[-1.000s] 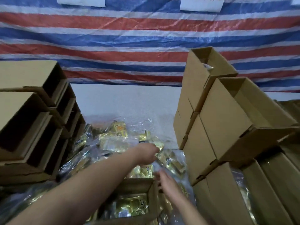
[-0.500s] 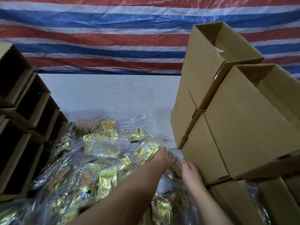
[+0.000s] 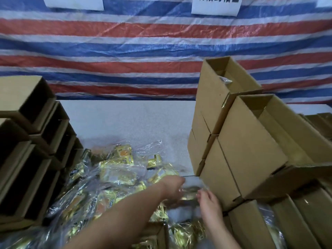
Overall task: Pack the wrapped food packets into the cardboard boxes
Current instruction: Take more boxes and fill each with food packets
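Both hands reach into a heap of gold-wrapped food packets (image 3: 116, 175) in clear plastic on the white table (image 3: 125, 121). The left hand (image 3: 173, 186) and the right hand (image 3: 208, 200) meet over one blurred gold packet (image 3: 188, 194); whether their fingers clamp it cannot be told. Open cardboard boxes (image 3: 251, 151) are stacked just right of the hands, and more boxes (image 3: 30, 159) stand stacked at left. A striped tarpaulin (image 3: 143, 51) hangs behind.

Left arm: I see my left forearm (image 3: 115, 220) bare, with no sleeve in view.
Right arm: my right forearm (image 3: 221, 230) looks bare too.
Hands: left hand (image 3: 173, 187) and right hand (image 3: 208, 203) ungloved, rather blurred.
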